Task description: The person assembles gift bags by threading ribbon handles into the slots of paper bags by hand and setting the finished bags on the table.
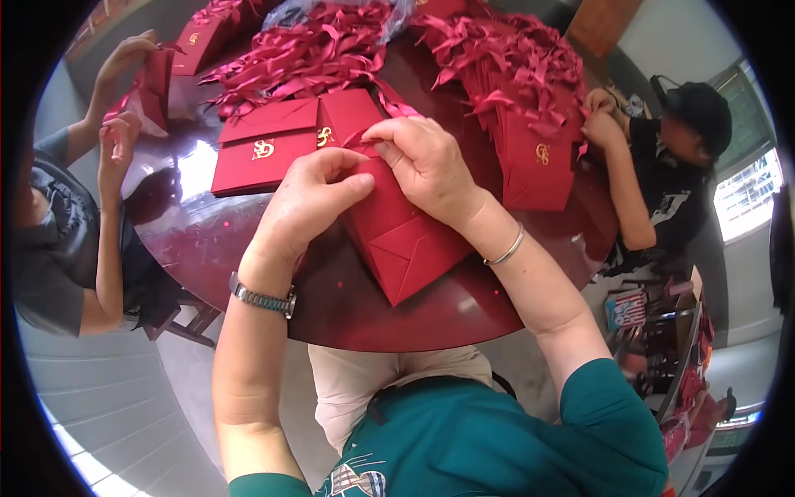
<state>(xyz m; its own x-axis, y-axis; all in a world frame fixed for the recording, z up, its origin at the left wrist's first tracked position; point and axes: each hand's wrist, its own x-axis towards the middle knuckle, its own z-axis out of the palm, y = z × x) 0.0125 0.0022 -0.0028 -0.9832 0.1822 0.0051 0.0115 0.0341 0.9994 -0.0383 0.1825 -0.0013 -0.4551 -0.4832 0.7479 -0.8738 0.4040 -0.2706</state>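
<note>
A red paper gift bag [406, 240] lies tilted on the table in front of me, its folded bottom toward my body. At its top end, both hands meet over a red ribbon [358, 142]. My left hand [310, 195] has thumb and index finger curled together at the ribbon. From the other side, my right hand [426, 170] pinches the ribbon between thumb and fingers. The fingers partly hide the ribbon's loops. Just beyond my hands lie flat red gift bags [265, 149] with gold emblems.
Rows of red bags [530, 157] topped with ribbons stand at the far right of the round dark table [348, 319]. More ribbons [298, 54] heap at the back. A person [66, 240] at left handles a bag; another person [679, 157] works at right.
</note>
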